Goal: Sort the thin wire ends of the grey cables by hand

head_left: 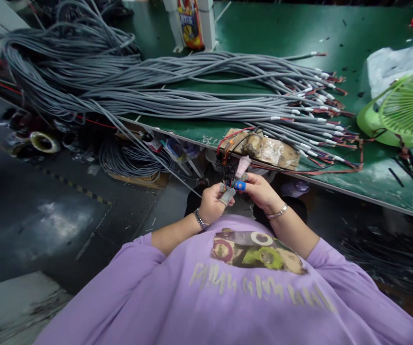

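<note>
My left hand [212, 201] and my right hand [260, 190] meet just below the green table's edge [336, 184]. Both are closed on the stripped end of a grey cable [232, 184], whose thin coloured wires fan out between the fingertips. The left fingers wear grey tape and a right fingertip wears blue tape. The grey cable runs up and left from my hands towards the big bundle of grey cables [177, 81] lying across the table. A small brown taped block [267, 148] with red and black leads sits on the table edge just above my hands.
A green fan [404, 110] stands at the table's right, with a white plastic bag [393, 64] behind it. More coiled grey cable [131, 160] and tape rolls [43, 141] lie under the table at left. A colourful packet [190, 24] stands at the back.
</note>
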Motion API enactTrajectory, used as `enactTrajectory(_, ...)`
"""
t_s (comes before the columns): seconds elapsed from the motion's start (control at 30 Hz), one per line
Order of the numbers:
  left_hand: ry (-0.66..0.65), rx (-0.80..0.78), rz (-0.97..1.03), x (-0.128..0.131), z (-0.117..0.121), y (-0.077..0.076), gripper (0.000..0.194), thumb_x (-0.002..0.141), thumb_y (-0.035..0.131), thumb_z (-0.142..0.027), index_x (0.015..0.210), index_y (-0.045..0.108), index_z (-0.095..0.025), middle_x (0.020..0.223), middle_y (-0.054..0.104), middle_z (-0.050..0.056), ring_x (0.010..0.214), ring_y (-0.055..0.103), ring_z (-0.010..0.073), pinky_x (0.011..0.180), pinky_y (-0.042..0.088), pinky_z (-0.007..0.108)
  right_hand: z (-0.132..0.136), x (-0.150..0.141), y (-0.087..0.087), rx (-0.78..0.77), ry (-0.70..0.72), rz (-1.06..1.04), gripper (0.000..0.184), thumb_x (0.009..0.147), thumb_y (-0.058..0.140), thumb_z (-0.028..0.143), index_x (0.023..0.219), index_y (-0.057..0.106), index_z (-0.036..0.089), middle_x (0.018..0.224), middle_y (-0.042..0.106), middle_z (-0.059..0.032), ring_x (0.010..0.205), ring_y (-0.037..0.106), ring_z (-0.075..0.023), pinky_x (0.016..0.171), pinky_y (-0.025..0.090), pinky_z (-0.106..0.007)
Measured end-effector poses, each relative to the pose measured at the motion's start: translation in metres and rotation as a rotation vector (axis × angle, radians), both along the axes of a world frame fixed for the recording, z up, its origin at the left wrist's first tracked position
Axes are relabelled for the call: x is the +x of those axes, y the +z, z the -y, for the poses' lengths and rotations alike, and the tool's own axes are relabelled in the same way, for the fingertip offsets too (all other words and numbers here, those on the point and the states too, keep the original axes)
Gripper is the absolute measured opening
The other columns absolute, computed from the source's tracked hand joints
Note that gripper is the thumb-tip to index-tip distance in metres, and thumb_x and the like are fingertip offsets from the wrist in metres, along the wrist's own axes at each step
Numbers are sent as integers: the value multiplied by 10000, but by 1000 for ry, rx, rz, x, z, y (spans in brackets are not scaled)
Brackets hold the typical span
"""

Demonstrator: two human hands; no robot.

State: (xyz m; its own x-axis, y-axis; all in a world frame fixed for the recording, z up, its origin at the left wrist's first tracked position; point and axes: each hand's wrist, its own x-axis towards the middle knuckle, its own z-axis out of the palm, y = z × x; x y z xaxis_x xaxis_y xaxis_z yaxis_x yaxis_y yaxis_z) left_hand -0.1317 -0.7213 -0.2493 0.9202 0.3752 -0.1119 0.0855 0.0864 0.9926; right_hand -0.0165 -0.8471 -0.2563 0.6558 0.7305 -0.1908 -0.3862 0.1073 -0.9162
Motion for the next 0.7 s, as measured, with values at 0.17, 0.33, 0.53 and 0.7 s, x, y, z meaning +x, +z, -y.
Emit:
enactTrajectory(0.17, -272, -137, -190, 8, -3, -5, 342, 630, 838, -387, 709, 614, -139, 556, 682, 33, 474, 646, 144, 486, 533, 229, 1, -11, 4, -15, 26, 106, 243, 663, 842, 372, 723, 707, 180, 654, 682, 10, 585, 576, -119, 597, 473, -259)
enactTrajectory(0.33, -150, -179, -198, 9, -6, -9, 384, 672, 800, -463, 719, 605, -136, 566, 681, 44, 454, 641, 144, 450, 514, 220, 4, -4, -4, -57, -63, 25, 305, 677, 820, 455, 754, 718, 178, 675, 679, 1, 600, 579, -104, 605, 490, -236)
enactTrajectory(0.53, 21, -244, -140, 10, -2, -9, 458, 678, 778, -556, 749, 607, -137, 577, 686, 45, 463, 651, 156, 457, 526, 234, 10, -2, -15, -93, -47, -185, 398, 580, 871, 484, 749, 678, 180, 669, 643, 17, 552, 549, -91, 534, 497, -233)
enactTrajectory(0.7, -82, -259, -140, 9, 0, -11, 463, 685, 785, -554, 779, 635, -126, 609, 703, 57, 495, 671, 165, 481, 544, 243, 3, -15, -11, -9, -103, -15, 328, 619, 875, 426, 741, 683, 190, 634, 615, 32, 529, 491, -79, 499, 414, -214)
